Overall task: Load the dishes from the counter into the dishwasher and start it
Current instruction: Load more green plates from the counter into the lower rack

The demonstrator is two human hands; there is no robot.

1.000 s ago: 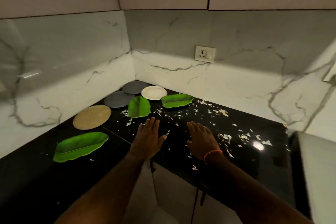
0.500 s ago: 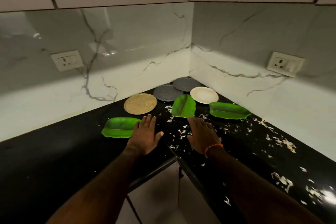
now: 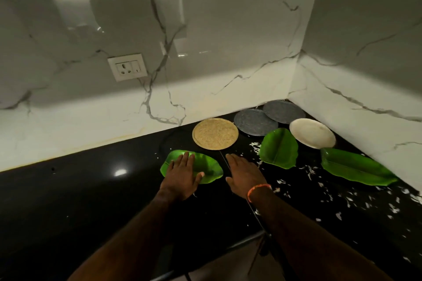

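Your left hand (image 3: 182,175) lies flat and open over the nearest leaf dish (image 3: 206,166), long axis crosswise; your right hand (image 3: 245,173), open, rests just beside on the counter (image 3: 91,189).

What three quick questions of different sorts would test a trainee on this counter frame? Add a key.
1. True or false: the left hand lies flat over a green leaf-shaped plate.
2. How many green leaf-shaped plates are on the black counter? A) two B) three C) four
3. Fill in: the two round plates nearest the wall corner are ____ in colour.

Key
1. True; its fingers are straight. The right hand is also open, over bare counter beside that plate.
2. B: one under the left hand, one in the middle, one at the right.
3. Grey; the tan plate and the white plate sit further out.
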